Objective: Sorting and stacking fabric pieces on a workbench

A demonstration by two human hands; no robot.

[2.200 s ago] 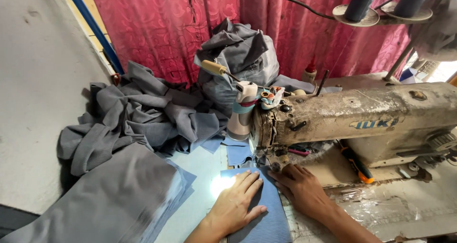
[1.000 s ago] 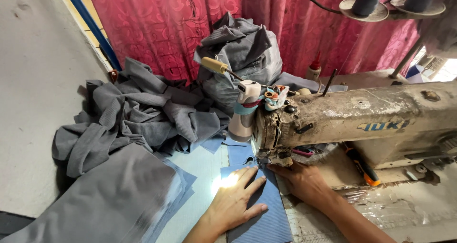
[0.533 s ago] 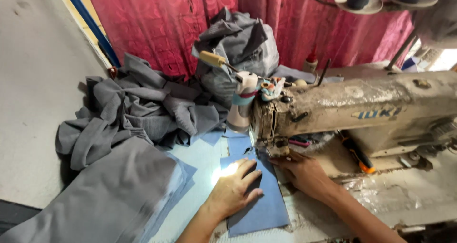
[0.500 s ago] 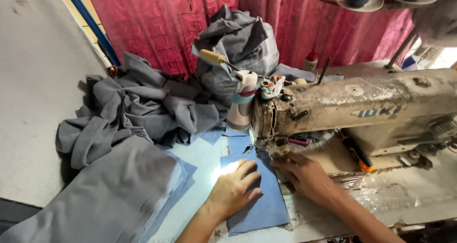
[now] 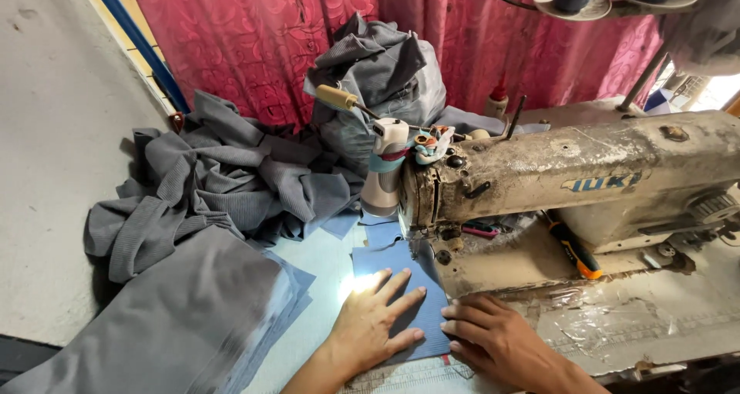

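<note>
A blue piece of fabric point(image 5: 397, 267) lies flat on the sewing table under the needle of a worn beige sewing machine point(image 5: 570, 182). My left hand point(image 5: 374, 321) presses flat on the fabric, fingers spread. Beside it, my right hand point(image 5: 497, 340) rests on the fabric's right edge with its fingers pointing left. Neither hand grips anything. A bright lamp spot shines on the cloth just above my left hand.
A heap of grey garments point(image 5: 223, 186) covers the table's left side, with a flat grey stack point(image 5: 169, 317) in front. A stuffed grey bag point(image 5: 381, 78) stands behind, before a red curtain point(image 5: 254, 31). An orange-handled screwdriver point(image 5: 574, 251) lies under the machine arm.
Both hands have slid back toward me along the blue fabric, away from the needle. The camera has shifted slightly.
</note>
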